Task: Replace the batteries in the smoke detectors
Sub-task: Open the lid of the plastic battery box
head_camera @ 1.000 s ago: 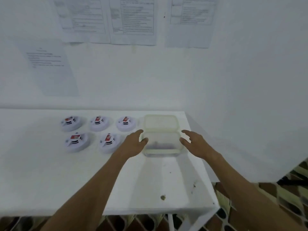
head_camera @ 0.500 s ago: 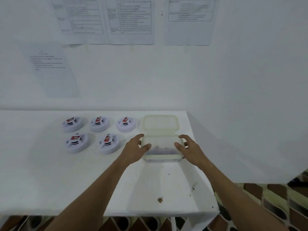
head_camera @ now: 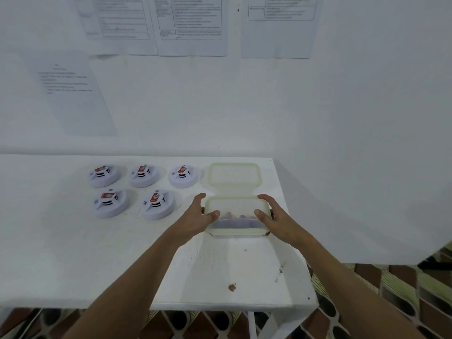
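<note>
Several white round smoke detectors lie in two rows on the white table [head_camera: 73,253], each with a red battery showing on top; the nearest one [head_camera: 158,204] sits just left of my left hand. A translucent plastic container [head_camera: 236,225] with dark items inside stands near the table's right edge. My left hand [head_camera: 198,220] grips its left side and my right hand [head_camera: 276,220] grips its right side, thumbs on the front rim. A second translucent piece, a lid or another box [head_camera: 234,173], lies right behind it.
White walls close in behind and on the right, with printed sheets [head_camera: 190,23] taped up. The table's right edge [head_camera: 297,241] is close to the container. Small brown specks [head_camera: 231,287] mark the front of the table. Patterned floor [head_camera: 391,289] shows below.
Both hands have closed in from either side and now hold the container, which sat untouched between them a second ago.
</note>
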Demonstrator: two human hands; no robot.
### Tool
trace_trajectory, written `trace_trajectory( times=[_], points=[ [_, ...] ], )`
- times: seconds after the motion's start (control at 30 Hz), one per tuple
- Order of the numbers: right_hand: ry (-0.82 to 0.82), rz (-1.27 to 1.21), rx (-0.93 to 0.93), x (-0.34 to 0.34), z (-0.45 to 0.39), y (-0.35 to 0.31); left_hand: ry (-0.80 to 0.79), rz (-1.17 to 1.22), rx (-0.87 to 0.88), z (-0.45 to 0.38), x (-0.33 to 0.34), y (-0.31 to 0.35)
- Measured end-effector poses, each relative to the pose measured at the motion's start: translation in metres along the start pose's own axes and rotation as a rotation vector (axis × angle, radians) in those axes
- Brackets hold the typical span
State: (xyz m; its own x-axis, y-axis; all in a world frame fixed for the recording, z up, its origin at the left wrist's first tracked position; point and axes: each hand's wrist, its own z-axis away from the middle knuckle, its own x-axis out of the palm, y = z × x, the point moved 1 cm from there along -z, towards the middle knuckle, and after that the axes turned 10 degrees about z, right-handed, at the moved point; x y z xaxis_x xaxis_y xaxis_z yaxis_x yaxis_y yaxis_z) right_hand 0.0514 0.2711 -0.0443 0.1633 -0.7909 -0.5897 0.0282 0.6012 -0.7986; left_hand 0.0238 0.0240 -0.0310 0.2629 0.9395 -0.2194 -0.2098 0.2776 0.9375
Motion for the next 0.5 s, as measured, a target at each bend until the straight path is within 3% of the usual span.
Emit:
trace_trajectory(
  times=[0.3,0.4,0.5],
  points=[
    [0.02,0.031,0.01,-0.004,-0.002,0.002,0.071,-0.041,0.039,0.001,-0.004,0.003],
    [0.035,0.154,0.012,-0.012,-0.004,0.002,0.136,-0.076,0.062,0.002,-0.008,0.006],
    [-0.035,0.174,-0.026,-0.02,-0.006,-0.004,0.122,-0.023,0.058,0.011,-0.005,0.004]
  ],
)
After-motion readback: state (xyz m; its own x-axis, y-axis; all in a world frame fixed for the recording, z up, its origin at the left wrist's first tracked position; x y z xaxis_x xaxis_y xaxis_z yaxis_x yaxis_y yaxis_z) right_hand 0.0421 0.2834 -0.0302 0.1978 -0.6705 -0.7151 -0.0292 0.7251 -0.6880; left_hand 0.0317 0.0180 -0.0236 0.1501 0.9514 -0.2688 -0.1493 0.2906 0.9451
